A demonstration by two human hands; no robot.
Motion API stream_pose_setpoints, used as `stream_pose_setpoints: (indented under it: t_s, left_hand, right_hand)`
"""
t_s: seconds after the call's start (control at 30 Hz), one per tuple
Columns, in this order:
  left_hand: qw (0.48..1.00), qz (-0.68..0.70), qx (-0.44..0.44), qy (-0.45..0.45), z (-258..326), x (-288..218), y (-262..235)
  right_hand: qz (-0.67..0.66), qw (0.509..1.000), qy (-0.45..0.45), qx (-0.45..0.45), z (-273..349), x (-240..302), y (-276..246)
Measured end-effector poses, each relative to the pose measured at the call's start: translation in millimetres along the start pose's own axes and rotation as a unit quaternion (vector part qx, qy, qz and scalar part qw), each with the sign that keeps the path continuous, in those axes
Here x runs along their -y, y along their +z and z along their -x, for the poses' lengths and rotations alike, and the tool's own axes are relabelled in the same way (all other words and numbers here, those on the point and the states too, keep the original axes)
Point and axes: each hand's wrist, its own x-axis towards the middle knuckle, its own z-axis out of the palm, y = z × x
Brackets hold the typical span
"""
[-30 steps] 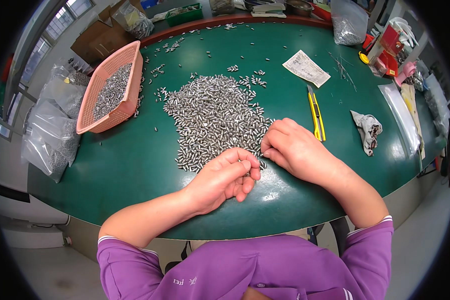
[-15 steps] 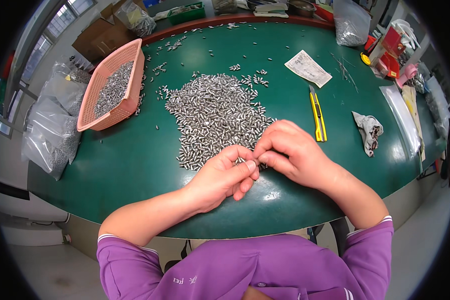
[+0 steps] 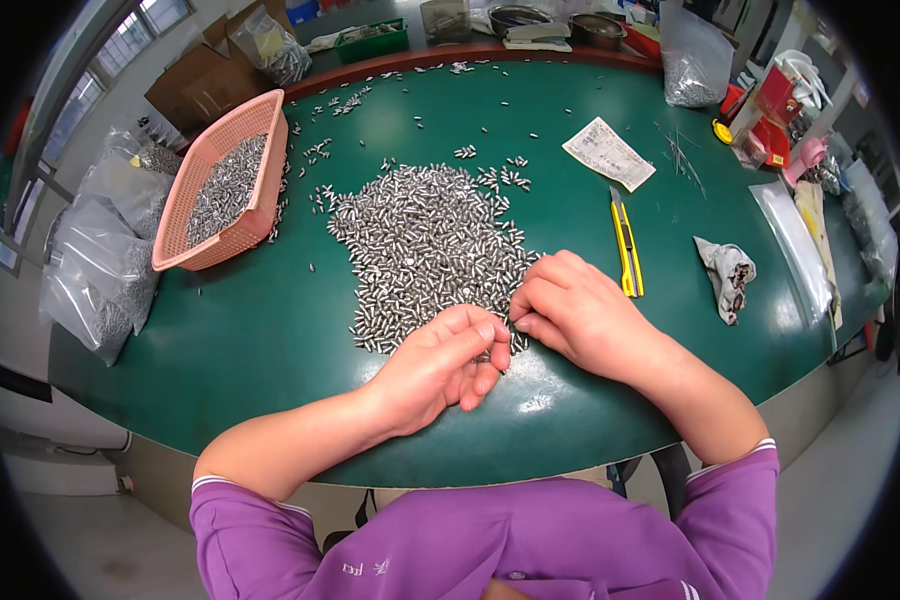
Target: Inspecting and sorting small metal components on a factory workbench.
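Observation:
A broad pile of small silver metal pins with rounded ends (image 3: pixel 430 230) lies in the middle of the green tabletop. At its near edge is my left hand (image 3: pixel 440 360), palm partly turned up, with the thumb against the curled fingers. What it holds, if anything, is hidden. My right hand (image 3: pixel 580 310) is just to the right, at the pile's near right edge, its thumb and forefinger brought together and pointing at the pins. Whether a pin is between those fingertips is too small to tell. A narrow gap separates the two hands.
A pink plastic basket (image 3: pixel 270 180) with more pins stands at the left, beside clear bags of pins (image 3: pixel 95 280). On the right lie a yellow utility knife (image 3: pixel 626 245), a printed paper slip (image 3: pixel 610 152), a crumpled stained cloth (image 3: pixel 727 275) and thin wires (image 3: pixel 682 158).
My hands, which met at the fingertips, have moved slightly apart. The right fingertips are now at the pile's edge. The whole view has shifted a little.

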Motion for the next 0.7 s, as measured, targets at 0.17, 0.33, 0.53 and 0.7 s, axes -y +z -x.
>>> stream_pose_setpoints:
  t_s: [0.17,0.33,0.53,0.7]
  left_hand:
    - [0.999,-0.032,-0.003,-0.003,0.1,1.3,0.3]
    - [0.998,-0.06,-0.013,-0.016,1.7,-1.3,4.4]
    - [0.999,-0.041,-0.006,-0.021,-3.1,-1.1,2.0]
    - [1.0,-0.021,0.009,-0.009,-2.8,-0.8,0.2]
  right_hand:
    - [-0.112,0.993,-0.003,-0.031,-3.2,11.6,-3.8]
    - [-0.147,0.988,-0.013,-0.04,-3.4,15.4,-5.0]
    - [-0.131,0.989,-0.01,-0.072,-4.2,7.9,-5.0]
    - [-0.04,0.994,0.025,-0.095,-4.2,-7.9,-5.2]
